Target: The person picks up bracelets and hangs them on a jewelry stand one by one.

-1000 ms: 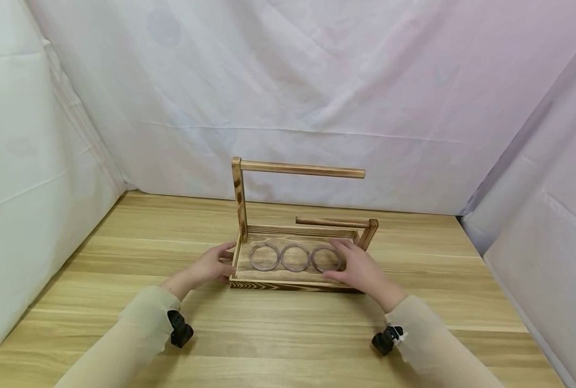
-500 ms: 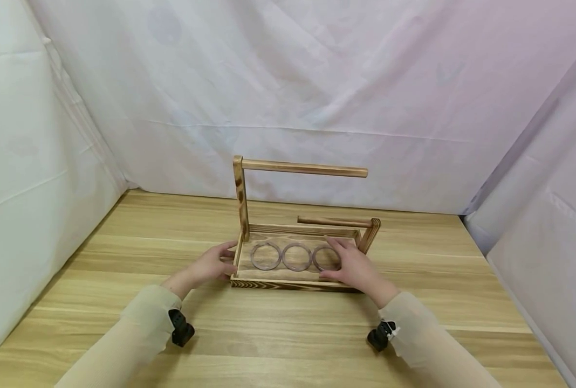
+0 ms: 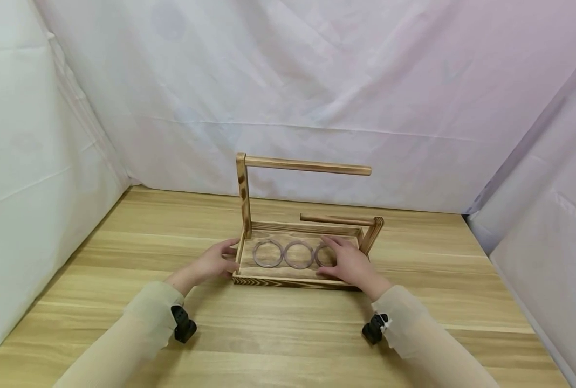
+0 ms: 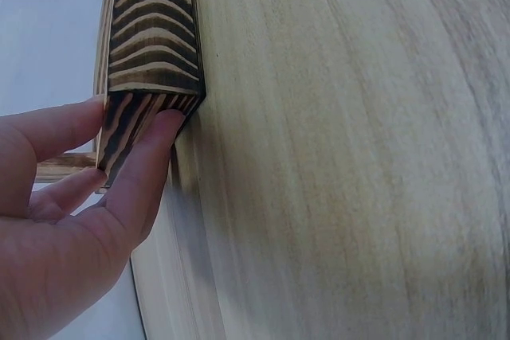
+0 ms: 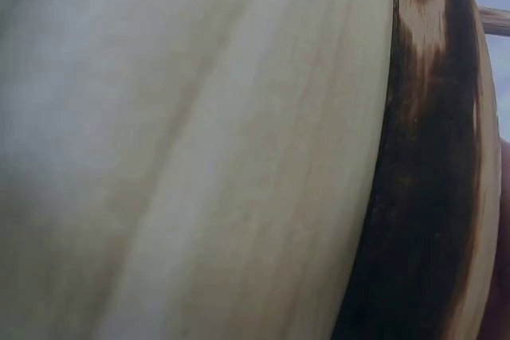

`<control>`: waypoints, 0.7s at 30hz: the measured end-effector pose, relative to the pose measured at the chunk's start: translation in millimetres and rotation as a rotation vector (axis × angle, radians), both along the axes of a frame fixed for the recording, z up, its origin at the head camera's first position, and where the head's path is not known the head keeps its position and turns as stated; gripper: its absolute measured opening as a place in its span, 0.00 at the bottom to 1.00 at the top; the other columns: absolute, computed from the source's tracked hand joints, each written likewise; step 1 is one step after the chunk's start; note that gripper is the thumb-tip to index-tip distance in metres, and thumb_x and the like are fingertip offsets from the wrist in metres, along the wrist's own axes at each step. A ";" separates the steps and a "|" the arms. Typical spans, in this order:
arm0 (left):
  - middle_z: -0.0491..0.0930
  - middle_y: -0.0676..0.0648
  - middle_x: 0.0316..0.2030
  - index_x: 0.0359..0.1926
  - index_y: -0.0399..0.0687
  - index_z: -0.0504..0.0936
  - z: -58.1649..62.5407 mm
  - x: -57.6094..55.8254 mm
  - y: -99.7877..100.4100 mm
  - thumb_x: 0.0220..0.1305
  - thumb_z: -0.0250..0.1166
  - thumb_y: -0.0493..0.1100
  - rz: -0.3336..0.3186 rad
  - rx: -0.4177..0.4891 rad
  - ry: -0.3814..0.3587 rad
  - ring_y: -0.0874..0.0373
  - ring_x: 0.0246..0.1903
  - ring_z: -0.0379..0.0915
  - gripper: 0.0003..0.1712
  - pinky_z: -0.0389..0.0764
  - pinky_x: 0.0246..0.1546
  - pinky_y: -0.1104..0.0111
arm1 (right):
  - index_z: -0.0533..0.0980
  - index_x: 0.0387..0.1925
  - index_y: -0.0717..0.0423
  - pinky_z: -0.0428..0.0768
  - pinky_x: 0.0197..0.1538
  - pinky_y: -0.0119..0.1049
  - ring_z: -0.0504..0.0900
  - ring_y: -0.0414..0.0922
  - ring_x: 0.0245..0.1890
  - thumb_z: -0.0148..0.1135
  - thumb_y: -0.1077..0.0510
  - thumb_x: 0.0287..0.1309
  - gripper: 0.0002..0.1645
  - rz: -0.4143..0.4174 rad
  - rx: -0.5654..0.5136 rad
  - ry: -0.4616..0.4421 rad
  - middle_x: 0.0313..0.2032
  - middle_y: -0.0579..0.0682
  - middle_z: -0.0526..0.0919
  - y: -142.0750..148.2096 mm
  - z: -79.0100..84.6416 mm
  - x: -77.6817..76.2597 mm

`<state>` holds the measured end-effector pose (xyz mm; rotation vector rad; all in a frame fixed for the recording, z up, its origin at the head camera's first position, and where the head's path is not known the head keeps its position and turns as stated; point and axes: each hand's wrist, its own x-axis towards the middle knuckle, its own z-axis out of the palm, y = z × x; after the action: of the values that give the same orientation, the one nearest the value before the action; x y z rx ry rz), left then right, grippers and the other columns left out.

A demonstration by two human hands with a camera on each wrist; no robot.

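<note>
A shallow wooden tray (image 3: 288, 281) with dark burnt grain stands on the table in the head view. Three translucent rings lie side by side in it: a left ring (image 3: 254, 254), a middle ring (image 3: 299, 268) and a right ring (image 3: 316, 256). My left hand (image 3: 212, 263) holds the tray's left end, fingertips at the top rim and thumb low on the end face (image 4: 135, 121). My right hand (image 3: 351, 264) reaches over the tray's front right, thumb and fingers spread around the right ring and hiding its right side. The right wrist view shows mostly tabletop and the tray's dark wall (image 5: 422, 157).
From the tray's left end rises a tall post (image 3: 244, 199) with a long horizontal bar (image 3: 307, 166). A shorter post (image 3: 372, 235) at the right carries a lower bar (image 3: 336, 220) pointing left. A pale curtain (image 3: 288, 81) hangs behind the wood-grain table (image 3: 268, 334).
My right hand has moved a little left over the right ring, covering more of it. My left hand keeps its place on the tray, and the rings keep their spacing.
</note>
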<state>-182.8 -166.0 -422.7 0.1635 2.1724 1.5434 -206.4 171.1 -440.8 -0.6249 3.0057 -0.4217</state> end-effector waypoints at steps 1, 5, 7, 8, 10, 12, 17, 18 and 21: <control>0.58 0.21 0.61 0.71 0.30 0.44 0.0 -0.1 0.0 0.61 0.56 0.28 -0.001 0.001 -0.001 0.37 0.50 0.74 0.41 0.82 0.41 0.59 | 0.60 0.69 0.48 0.77 0.51 0.53 0.69 0.60 0.61 0.68 0.35 0.44 0.53 0.002 0.009 -0.002 0.64 0.60 0.67 -0.7 0.4 -0.6; 0.58 0.21 0.61 0.71 0.30 0.44 0.2 -0.2 0.3 0.61 0.56 0.28 -0.001 -0.005 -0.001 0.37 0.50 0.73 0.42 0.82 0.41 0.59 | 0.61 0.68 0.50 0.78 0.50 0.53 0.69 0.60 0.60 0.68 0.36 0.45 0.51 0.007 0.041 -0.007 0.63 0.60 0.68 -3.1 3.4 -2.4; 0.58 0.22 0.61 0.71 0.30 0.44 0.5 -0.3 0.3 0.61 0.56 0.28 0.001 -0.005 -0.002 0.38 0.50 0.74 0.42 0.82 0.41 0.59 | 0.62 0.68 0.51 0.79 0.49 0.53 0.69 0.60 0.60 0.68 0.37 0.46 0.50 0.007 0.059 -0.017 0.63 0.61 0.68 -4.4 5.2 -3.4; 0.58 0.22 0.61 0.71 0.30 0.44 0.7 -0.4 0.4 0.61 0.56 0.28 0.003 -0.005 -0.002 0.38 0.49 0.74 0.42 0.82 0.41 0.59 | 0.62 0.68 0.51 0.79 0.49 0.52 0.70 0.60 0.60 0.68 0.37 0.46 0.50 0.005 0.068 -0.021 0.63 0.61 0.68 -5.2 6.2 -3.7; 0.59 0.22 0.61 0.71 0.30 0.44 1.0 -0.4 0.4 0.61 0.56 0.28 0.005 -0.004 -0.002 0.39 0.49 0.74 0.42 0.82 0.40 0.59 | 0.62 0.67 0.52 0.79 0.49 0.52 0.71 0.60 0.59 0.68 0.38 0.47 0.49 0.006 0.085 -0.028 0.62 0.62 0.69 -6.5 7.8 -4.8; 0.59 0.22 0.61 0.71 0.30 0.44 1.2 -0.3 0.5 0.61 0.56 0.28 0.007 -0.003 -0.002 0.39 0.48 0.75 0.42 0.82 0.40 0.59 | 0.63 0.67 0.52 0.78 0.50 0.52 0.71 0.59 0.59 0.68 0.39 0.47 0.48 0.004 0.097 -0.037 0.61 0.62 0.70 -8.0 9.3 -5.8; 0.59 0.22 0.61 0.71 0.30 0.44 1.8 -0.1 0.7 0.61 0.56 0.28 0.007 -0.007 0.001 0.41 0.48 0.75 0.42 0.82 0.40 0.59 | 0.70 0.60 0.55 0.77 0.52 0.52 0.74 0.59 0.55 0.69 0.42 0.47 0.40 0.020 0.131 -0.031 0.56 0.62 0.74 -11.3 11.4 -8.3; 0.59 0.22 0.61 0.71 0.30 0.44 1.9 0.0 0.7 0.61 0.56 0.27 0.007 -0.008 0.001 0.41 0.48 0.75 0.42 0.82 0.40 0.60 | 0.72 0.59 0.55 0.77 0.51 0.52 0.75 0.58 0.55 0.69 0.42 0.48 0.39 0.021 0.137 -0.033 0.56 0.62 0.75 -11.9 11.6 -8.6; 0.59 0.22 0.61 0.71 0.30 0.45 2.0 0.2 1.0 0.60 0.56 0.27 0.011 -0.008 0.001 0.41 0.48 0.75 0.41 0.83 0.39 0.60 | 0.73 0.58 0.55 0.78 0.49 0.51 0.76 0.58 0.53 0.69 0.43 0.48 0.37 0.013 0.148 -0.044 0.54 0.61 0.76 -13.1 12.0 -9.2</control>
<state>-182.6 -165.1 -420.7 0.1494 2.1833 1.5406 -215.6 158.0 -428.8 -0.6139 2.9541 -0.2076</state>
